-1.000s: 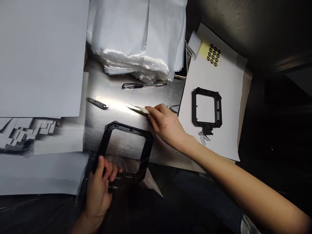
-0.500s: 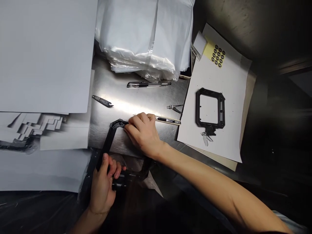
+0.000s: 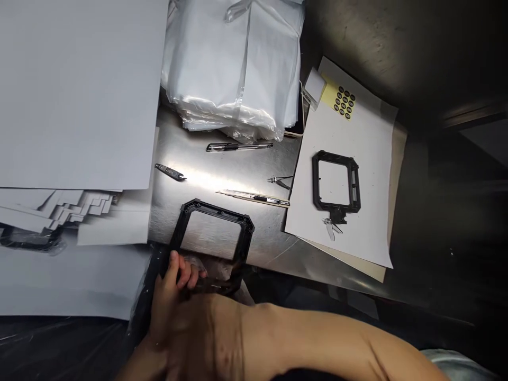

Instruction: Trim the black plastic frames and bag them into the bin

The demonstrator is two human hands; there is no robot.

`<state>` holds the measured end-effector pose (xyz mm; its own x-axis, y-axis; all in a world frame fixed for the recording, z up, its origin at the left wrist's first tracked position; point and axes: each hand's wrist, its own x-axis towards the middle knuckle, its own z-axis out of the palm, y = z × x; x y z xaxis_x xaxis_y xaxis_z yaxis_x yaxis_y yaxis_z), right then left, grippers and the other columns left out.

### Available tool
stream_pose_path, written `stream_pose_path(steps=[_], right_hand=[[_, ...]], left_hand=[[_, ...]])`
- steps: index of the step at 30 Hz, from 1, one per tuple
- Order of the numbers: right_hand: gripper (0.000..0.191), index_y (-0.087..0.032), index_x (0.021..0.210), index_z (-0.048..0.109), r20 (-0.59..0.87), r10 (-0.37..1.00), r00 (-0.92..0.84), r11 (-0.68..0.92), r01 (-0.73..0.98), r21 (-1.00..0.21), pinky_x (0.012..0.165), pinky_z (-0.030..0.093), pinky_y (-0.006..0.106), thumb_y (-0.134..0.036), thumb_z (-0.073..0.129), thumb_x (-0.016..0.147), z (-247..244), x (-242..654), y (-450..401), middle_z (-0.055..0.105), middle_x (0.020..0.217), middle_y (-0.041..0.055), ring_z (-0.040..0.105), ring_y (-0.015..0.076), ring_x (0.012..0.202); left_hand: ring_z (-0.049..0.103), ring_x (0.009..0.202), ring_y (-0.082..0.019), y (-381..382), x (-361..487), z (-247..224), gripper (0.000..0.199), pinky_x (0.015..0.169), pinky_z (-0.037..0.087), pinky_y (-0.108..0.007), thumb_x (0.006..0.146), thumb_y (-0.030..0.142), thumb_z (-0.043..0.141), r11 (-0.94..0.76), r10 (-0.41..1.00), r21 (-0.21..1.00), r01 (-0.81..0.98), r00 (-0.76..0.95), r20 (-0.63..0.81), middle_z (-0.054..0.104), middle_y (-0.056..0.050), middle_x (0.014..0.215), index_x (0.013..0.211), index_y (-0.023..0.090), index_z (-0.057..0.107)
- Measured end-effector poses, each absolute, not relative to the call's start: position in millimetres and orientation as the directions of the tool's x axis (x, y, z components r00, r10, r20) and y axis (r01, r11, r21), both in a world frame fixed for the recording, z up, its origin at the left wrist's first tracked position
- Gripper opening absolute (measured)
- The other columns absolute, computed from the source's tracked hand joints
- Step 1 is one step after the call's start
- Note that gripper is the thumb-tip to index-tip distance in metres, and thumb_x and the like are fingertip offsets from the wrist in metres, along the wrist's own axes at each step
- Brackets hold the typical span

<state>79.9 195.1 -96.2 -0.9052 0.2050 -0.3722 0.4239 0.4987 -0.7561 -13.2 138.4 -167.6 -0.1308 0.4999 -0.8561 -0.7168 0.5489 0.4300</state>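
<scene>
Forearm (image 3: 317, 333) and right hand (image 3: 194, 338) stretch across the bottom of the view, nearest of all; the hand is badly blurred in front of the left wrist, and I cannot tell whether it holds anything. Just beyond it, the left hand (image 3: 170, 283) grips a black frame (image 3: 222, 212) by its left side, thumb on top and fingers curled toward the opening. The frame is tilted over the near edge of a metal table (image 3: 273, 243), its lower part in shadow.

Past its far edge lies a slender pointed tool (image 3: 273, 200) with a dark section at the right end. Left of that sits a short dark tool (image 3: 170, 172), and to the right a small pincer-like tool (image 3: 281, 182) lies beside a white sheet (image 3: 369, 137). A second black frame (image 3: 315, 182) rests on the sheet, with a small clip-like piece (image 3: 330, 227) at its lower end. Farther back are a capped pen (image 3: 240, 147), a yellow sticker sheet (image 3: 329, 98) with dark round labels, and a bundle of clear plastic bags (image 3: 222, 69).
</scene>
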Motion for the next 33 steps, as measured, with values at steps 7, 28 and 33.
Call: stream_pose_path(steps=[7, 28, 33], right_hand=[[0.021, -0.011, 0.094, 0.054, -0.214, 0.745, -0.632, 0.431, 0.7, -0.569, 0.07, 0.042, 0.027, -0.015, 0.036, 0.084, -116.2, 148.8, 227.8, 0.055, 0.086, 0.0089, 0.05, 0.0158, 0.079], [0.023, -0.014, 0.077, 0.053, -0.333, 0.541, -0.773, 0.78, 0.609, -0.145, 0.042, 0.016, 0.023, -0.024, 0.035, 0.087, -112.5, 119.8, 283.5, 0.052, 0.065, 0.0027, 0.037, 0.01, 0.045], [0.019, -0.016, 0.089, 0.054, -0.377, 0.458, -0.805, 0.873, 0.486, 0.021, 0.041, 0.011, 0.024, -0.008, 0.041, 0.078, -110.5, 113.5, 287.9, 0.051, 0.061, 0.0017, 0.039, 0.0116, 0.043]], left_hand=[[0.029, 0.039, -0.006, 137.2, -10.9, -167.4, 0.031, 0.055, 0.046, -0.024, 0.077, 0.039, 0.049, 0.485, 0.51, 0.418, -0.768, -0.14, -0.849, 0.029, 0.01, 0.037, 0.054, 0.018, 0.044], [0.033, 0.039, -0.007, 141.1, -33.0, -166.7, 0.032, 0.055, 0.045, -0.024, 0.069, 0.041, 0.058, 0.64, 0.345, 0.281, -0.715, -0.059, -0.937, 0.034, 0.009, 0.038, 0.05, 0.019, 0.046], [0.03, 0.036, -0.006, 139.3, -36.2, -170.4, 0.034, 0.054, 0.046, -0.025, 0.07, 0.042, 0.056, 0.627, 0.359, 0.293, -0.722, -0.067, -0.931, 0.031, 0.009, 0.035, 0.048, 0.018, 0.046]])
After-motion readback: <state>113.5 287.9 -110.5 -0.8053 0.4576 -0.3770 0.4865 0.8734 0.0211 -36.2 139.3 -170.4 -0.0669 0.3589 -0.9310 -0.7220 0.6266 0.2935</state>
